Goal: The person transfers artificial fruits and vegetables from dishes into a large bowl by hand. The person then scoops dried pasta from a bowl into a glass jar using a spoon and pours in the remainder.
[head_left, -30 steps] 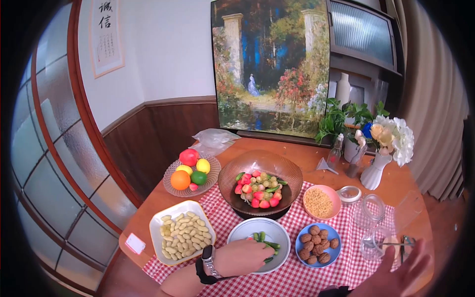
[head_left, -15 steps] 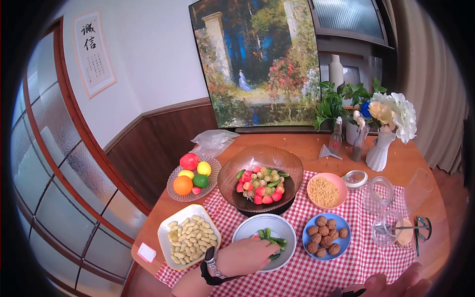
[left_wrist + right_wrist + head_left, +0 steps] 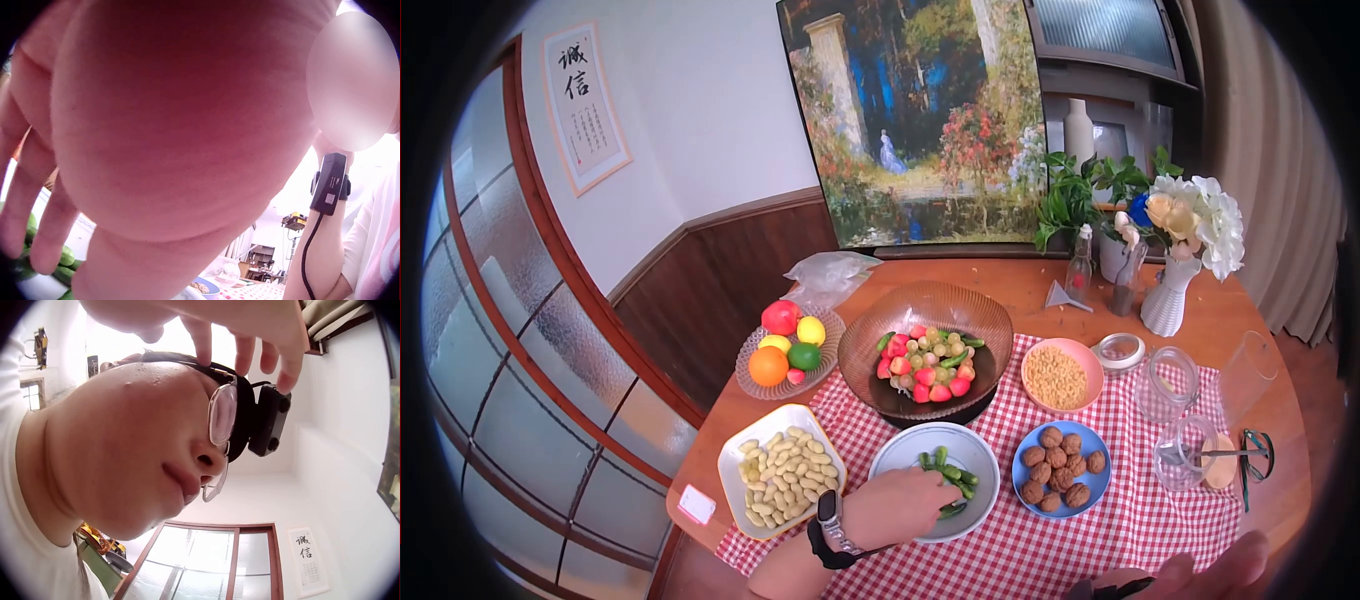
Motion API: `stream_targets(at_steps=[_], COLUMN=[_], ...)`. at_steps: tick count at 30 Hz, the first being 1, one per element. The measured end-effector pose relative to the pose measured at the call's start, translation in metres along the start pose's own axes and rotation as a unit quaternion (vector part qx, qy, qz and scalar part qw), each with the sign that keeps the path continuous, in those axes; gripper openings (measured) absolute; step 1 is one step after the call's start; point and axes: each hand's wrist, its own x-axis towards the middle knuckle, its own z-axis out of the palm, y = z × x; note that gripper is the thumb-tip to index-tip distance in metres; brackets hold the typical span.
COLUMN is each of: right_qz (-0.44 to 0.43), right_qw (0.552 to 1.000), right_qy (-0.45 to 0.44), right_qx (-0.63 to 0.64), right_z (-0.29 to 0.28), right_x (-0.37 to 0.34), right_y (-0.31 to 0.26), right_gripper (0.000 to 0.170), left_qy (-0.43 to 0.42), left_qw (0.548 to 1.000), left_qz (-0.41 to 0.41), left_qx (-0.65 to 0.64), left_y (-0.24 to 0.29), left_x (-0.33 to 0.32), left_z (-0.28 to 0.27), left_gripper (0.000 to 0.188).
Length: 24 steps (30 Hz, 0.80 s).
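Note:
My left hand [image 3: 900,508] reaches over the white bowl [image 3: 990,505], back of the hand up, fingertips among small green vegetables [image 3: 945,463]. In the left wrist view the palm of the left hand [image 3: 169,125] fills the picture; its fingers hang fairly straight and slightly apart, against the green vegetables [image 3: 64,256]. Whether any is pinched cannot be seen. Low at the right edge of the table, my right hand [image 3: 1205,575] has loosely extended fingers. The right wrist view shows the right hand [image 3: 250,331] raised by the person's head, fingers hanging loosely, holding nothing.
Around the bowl stand a dish of peanuts [image 3: 790,475], a blue plate of walnuts [image 3: 1050,470], a pink bowl of kernels [image 3: 1055,378] and a brown glass bowl [image 3: 870,370] of fruit. Glass jars [image 3: 1165,385], scissors [image 3: 1253,450] and a white vase [image 3: 1170,295] are at the right.
The head view has tilted and shifted. My right hand has dropped toward the bottom edge, away from the jars. My left hand stays at the white bowl; a red bit seen by its fingers is out of sight.

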Motion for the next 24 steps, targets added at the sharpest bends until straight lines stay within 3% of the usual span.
stream_targets(at_steps=[2, 4, 6, 10, 13, 16, 18, 19, 20, 22, 24], right_qz=[-0.013, -0.158, -0.180, -0.143, -0.060, -0.065, -0.056, 0.018, 0.093, 0.068, 0.106], right_qw=[0.999, 0.971, 0.957, 0.969, 0.977, 0.974, 0.964, 0.970, 0.966, 0.954, 0.926], right_qy=[0.022, 0.177, 0.227, 0.198, 0.115, 0.146, 0.191, 0.134, 0.076, 0.026, -0.053], right_qx=[-0.022, 0.025, 0.001, -0.039, -0.169, -0.158, -0.176, -0.204, -0.230, -0.290, -0.359], right_z=[0.001, 0.002, 0.001, -0.008, -0.012, -0.009, -0.004, -0.009, -0.013, -0.014, -0.004], right_x=[-0.001, -0.006, 0.006, 0.023, 0.032, 0.040, 0.044, 0.043, 0.042, 0.047, 0.052], right_y=[0.007, 0.032, 0.042, 0.062, 0.067, 0.089, 0.096, 0.096, 0.097, 0.113, 0.122], right_gripper=[0.030, 0.028, 0.032, 0.032, 0.029, 0.022, 0.019, 0.009, 0.013, 0.016, 0.024], left_qy=[-0.002, -0.002, -0.012, 0.022, -0.002, 0.009, 0.119, 0.204, 0.204, 0.327, 0.343], left_qw=[1.000, 1.000, 1.000, 1.000, 1.000, 1.000, 0.993, 0.978, 0.978, 0.939, 0.929], left_qz=[-0.010, -0.020, -0.010, 0.006, -0.004, -0.004, 0.004, 0.036, 0.036, 0.001, -0.001], left_qx=[-0.001, -0.002, -0.003, -0.005, -0.014, 0.022, 0.002, -0.015, -0.016, -0.107, -0.138], left_y=[0.000, 0.000, -0.002, -0.005, -0.005, -0.002, -0.004, -0.001, 0.006, 0.023, 0.030], left_x=[0.000, 0.001, 0.000, 0.004, 0.006, 0.003, 0.002, -0.001, -0.004, -0.012, -0.020], left_z=[-0.001, -0.002, -0.002, 0.005, 0.005, -0.006, -0.013, -0.019, -0.027, -0.040, -0.042], left_gripper=[0.027, 0.027, 0.022, 0.013, 0.012, 0.011, 0.020, 0.022, 0.022, 0.024, 0.027])
